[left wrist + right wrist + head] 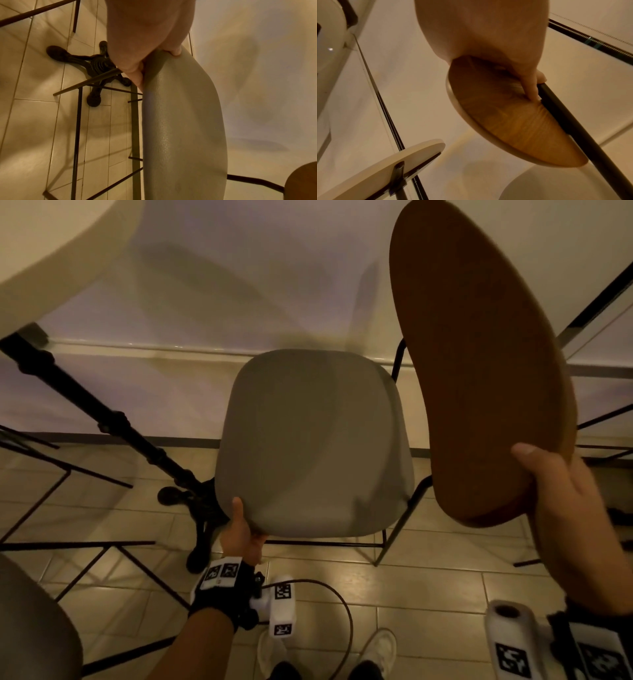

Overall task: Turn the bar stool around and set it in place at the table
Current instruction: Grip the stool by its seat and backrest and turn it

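The bar stool point(313, 446) stands on the tiled floor point(428, 587) directly in front of the person, beside the black cast pedestal point(113, 422) of the round table point(51, 244), whose pale top sits at the upper left of the head view.

Left hand point(241, 534): clamped on the near left corner of the grey seat point(181, 121). The thumb lies on the upper surface; the fingers point(135, 75) curl under the seat edge, as the left wrist view shows. Contact is firm, with no gap between skin and seat.

Right hand point(561, 491): clamped on the near end of the brown wooden backrest point(479, 354). The thumb presses the front face; the fingers wrap behind it. In the right wrist view one fingertip point(531, 90) bears on the wood-grain rear face, just beside the black support tube point(570, 121).

The backrest stands at the right side of the seat. The thin black metal legs point(77, 135) run down to the floor.
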{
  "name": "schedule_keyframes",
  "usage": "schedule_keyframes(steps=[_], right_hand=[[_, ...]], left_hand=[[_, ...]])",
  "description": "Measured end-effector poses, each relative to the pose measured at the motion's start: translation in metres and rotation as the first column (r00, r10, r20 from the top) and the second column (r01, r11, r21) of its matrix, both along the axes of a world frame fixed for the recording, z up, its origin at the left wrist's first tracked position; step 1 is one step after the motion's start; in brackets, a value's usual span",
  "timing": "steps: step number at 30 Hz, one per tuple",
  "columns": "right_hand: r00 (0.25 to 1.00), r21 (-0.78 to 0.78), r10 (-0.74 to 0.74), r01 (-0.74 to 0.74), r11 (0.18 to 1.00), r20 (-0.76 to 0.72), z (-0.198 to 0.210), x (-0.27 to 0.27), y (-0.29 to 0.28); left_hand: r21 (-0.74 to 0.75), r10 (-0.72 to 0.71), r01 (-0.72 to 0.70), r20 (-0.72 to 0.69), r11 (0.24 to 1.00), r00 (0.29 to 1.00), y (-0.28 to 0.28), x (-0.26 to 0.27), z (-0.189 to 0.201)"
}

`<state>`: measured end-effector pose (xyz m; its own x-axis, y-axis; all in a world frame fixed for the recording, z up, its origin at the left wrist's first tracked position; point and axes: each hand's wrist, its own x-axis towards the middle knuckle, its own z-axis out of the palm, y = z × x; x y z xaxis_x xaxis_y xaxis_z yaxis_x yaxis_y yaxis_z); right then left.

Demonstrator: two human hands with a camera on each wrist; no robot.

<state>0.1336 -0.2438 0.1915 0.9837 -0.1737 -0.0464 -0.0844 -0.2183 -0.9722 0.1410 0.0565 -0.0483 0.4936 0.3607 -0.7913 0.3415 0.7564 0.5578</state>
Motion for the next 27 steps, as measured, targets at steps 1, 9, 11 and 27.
schedule_keyframes(steps=[1, 9, 11, 27], right_hand=[[1.0, -0.017, 0.01, -0.011, 1.0, -0.001, -0.001, 0.002, 0.002], [0.998, -0.093, 0.037, -0.033, 0.995, 0.041, -0.004, 0.013, 0.01], [0.998, -0.107, 0.054, -0.05, 0.993, 0.033, -0.002, 0.015, 0.008], [0.999, -0.095, 0.033, -0.032, 0.995, 0.011, 0.005, 0.016, 0.003]], left_hand=[[0.009, -0.003, 0.003, -0.003, 1.0, 1.0, 0.003, 0.003, 0.001], [0.157, -0.065, 0.067, -0.014, 0.985, 0.998, 0.013, 0.009, 0.008], [0.147, -0.069, 0.069, -0.002, 0.987, 0.998, 0.013, 0.009, 0.009], [0.156, -0.125, 0.123, -0.001, 0.98, 0.992, 0.004, 0.005, 0.012]])
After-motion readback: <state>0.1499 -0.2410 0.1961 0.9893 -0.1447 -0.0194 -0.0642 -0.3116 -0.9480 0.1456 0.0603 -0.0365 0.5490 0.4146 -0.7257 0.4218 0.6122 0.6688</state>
